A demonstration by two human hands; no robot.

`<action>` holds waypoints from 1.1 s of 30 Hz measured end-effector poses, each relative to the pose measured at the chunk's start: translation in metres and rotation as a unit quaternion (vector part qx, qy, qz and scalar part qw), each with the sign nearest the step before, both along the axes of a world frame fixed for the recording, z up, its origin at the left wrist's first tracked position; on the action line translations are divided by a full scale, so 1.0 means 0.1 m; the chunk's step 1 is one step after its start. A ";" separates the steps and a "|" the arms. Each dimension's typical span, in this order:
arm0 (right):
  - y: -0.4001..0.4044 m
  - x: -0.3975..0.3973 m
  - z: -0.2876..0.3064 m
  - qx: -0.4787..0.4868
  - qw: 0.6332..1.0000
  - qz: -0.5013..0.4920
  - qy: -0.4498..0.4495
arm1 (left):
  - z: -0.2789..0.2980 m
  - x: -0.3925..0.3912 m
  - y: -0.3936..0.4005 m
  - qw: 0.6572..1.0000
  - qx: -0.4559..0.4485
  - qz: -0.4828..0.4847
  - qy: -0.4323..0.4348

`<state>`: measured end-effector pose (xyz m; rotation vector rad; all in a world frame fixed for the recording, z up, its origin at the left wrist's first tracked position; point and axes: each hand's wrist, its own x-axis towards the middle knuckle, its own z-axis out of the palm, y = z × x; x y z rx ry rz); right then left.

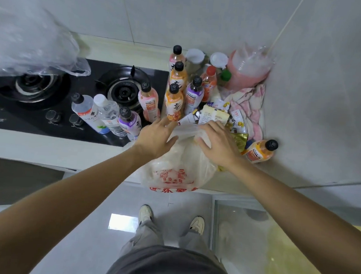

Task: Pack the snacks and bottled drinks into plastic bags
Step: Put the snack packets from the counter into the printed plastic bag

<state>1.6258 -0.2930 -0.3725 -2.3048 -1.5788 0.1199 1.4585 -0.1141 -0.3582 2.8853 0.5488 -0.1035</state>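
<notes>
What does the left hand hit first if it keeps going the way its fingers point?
Most likely the orange-label bottle: the left hand, at the plastic bag mouth, has fingertips pointing up-right at its base. Depth is unclear, so it may already be touching.

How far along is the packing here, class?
Done: nothing is visibly packed yet. In hand: the left hand and right hand hold the mouth of the white plastic bag at the counter edge. Left: the snack packets and every bottle, from the clear ones on the stove to the orange bottle lying by the wall.
</notes>
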 end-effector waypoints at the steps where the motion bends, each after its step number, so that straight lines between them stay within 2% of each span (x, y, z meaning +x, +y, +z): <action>1: 0.04 0.09 0.00 -0.001 1.000 -0.020 0.004 | 0.02 0.12 0.03 1.000 -0.007 0.005 0.000; 8: 0.25 0.66 -0.05 -0.079 0.978 -0.182 0.057 | -0.06 0.98 0.17 0.997 -0.002 -0.003 0.080; 11: 0.30 0.77 -0.12 -0.106 0.969 -0.208 0.077 | -0.17 1.23 0.15 0.992 0.021 -0.005 0.121; 16: 0.33 0.82 -0.21 -0.092 0.969 -0.211 0.095 | -0.41 1.42 0.16 0.985 0.051 -0.016 0.165; 27: 0.33 0.84 -0.30 -0.061 0.962 -0.250 0.096 | -0.58 1.52 0.12 0.985 0.069 -0.019 0.159; 33: 0.31 0.79 -0.25 -0.019 0.958 -0.270 0.098 | -0.59 1.47 0.14 0.987 0.095 -0.047 0.122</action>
